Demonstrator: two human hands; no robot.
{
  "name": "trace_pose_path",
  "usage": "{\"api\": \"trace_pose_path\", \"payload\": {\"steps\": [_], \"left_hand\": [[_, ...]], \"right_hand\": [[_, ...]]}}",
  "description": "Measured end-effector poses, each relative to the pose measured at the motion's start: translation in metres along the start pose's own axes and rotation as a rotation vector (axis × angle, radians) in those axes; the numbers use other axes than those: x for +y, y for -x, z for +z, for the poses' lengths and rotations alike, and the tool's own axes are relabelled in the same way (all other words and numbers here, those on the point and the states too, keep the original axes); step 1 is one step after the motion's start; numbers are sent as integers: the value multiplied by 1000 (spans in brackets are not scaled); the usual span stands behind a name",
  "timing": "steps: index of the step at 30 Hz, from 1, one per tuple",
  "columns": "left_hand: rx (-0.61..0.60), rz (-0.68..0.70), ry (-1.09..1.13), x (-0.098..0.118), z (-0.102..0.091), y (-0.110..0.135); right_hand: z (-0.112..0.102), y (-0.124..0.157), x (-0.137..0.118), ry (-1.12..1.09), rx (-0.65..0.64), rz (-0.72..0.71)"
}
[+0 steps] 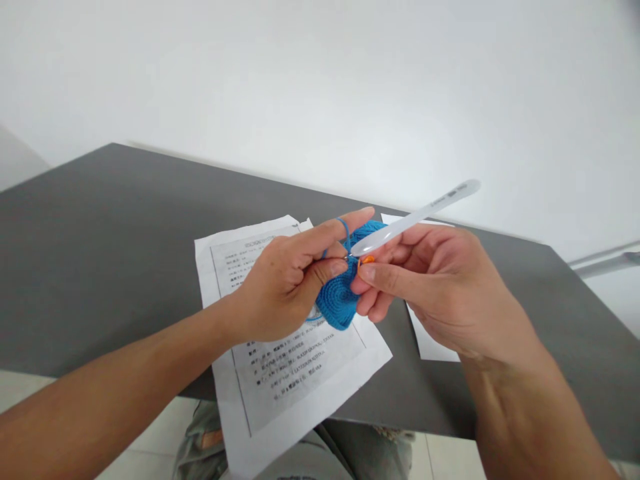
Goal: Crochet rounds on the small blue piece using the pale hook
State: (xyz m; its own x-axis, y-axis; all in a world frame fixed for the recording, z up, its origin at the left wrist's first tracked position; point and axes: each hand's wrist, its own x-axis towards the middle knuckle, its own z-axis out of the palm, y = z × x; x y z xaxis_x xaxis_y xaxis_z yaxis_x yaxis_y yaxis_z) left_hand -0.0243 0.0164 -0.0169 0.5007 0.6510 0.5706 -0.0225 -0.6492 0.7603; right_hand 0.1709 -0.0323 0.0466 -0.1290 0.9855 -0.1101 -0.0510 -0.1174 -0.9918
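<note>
A blue crochet piece (pixel 341 300), round and cupped, hangs between my two hands. My left hand (pixel 295 273) pinches its top edge between thumb and fingers; blue yarn (pixel 344 225) loops round the outstretched index finger. A crochet hook (pixel 417 217) with a pale translucent handle has its metal end at the pinched edge, and its handle slants up to the right over my right fingers. My right hand (pixel 425 273) is closed, thumb and fingertip pinching a small orange stitch marker (pixel 369 259) against the blue fabric. The hook's tip is hidden at my left fingertips.
Under the work lies a printed sheet (pixel 300 400) on the dark grey table (pixel 125 233), overhanging its front edge. Another white paper (pixel 433 340) lies partly beneath my right hand. A white wall (pixel 320 100) stands behind the table. My legs are below the front edge.
</note>
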Motion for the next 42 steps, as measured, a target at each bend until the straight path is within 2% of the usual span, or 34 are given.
{"api": "trace_pose_path", "payload": {"steps": [8,15,28,42], "left_hand": [[-39,56,-30,2,-2,-3],[-65,137,-82,5,-2,-8],[-81,106,-126,9,-4,-9],[-82,179,-196,9,-5,-11]], "right_hand": [[-1,-2,-4,61,-41,103],[-3,-1,-3,77,-61,86],[-5,-2,-1,41,-76,123],[-3,-3,-1,5,-65,125]]}}
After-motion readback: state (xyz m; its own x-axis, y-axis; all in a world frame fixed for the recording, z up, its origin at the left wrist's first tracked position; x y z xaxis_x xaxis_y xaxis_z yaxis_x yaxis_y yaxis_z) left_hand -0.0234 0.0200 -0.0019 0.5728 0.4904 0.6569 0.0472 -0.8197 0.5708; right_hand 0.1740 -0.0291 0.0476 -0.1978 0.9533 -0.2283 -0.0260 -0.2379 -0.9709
